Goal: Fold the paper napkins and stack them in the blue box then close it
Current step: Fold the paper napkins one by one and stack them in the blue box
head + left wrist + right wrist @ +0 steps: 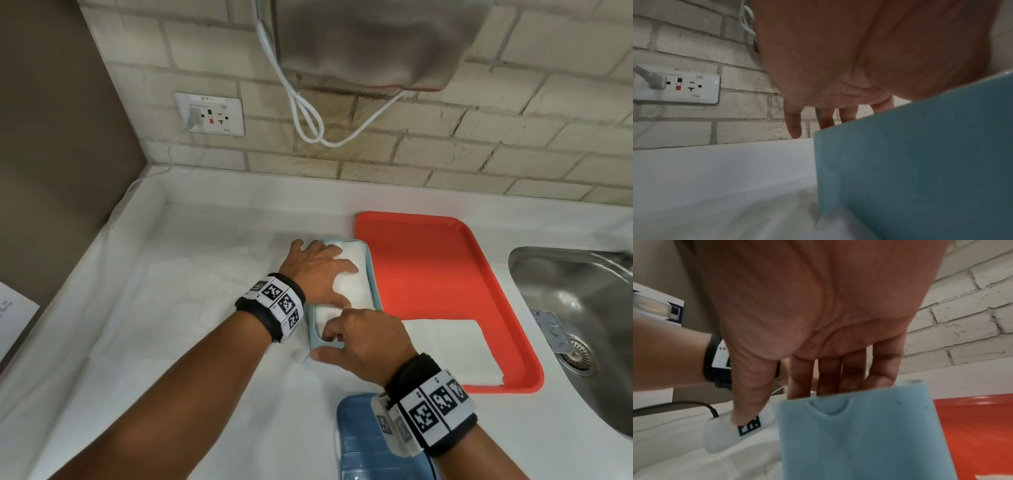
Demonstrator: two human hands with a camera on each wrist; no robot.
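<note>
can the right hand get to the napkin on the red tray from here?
Probably yes: the napkin lies uncovered on the red tray, just beside the right hand, with nothing between them.
</note>
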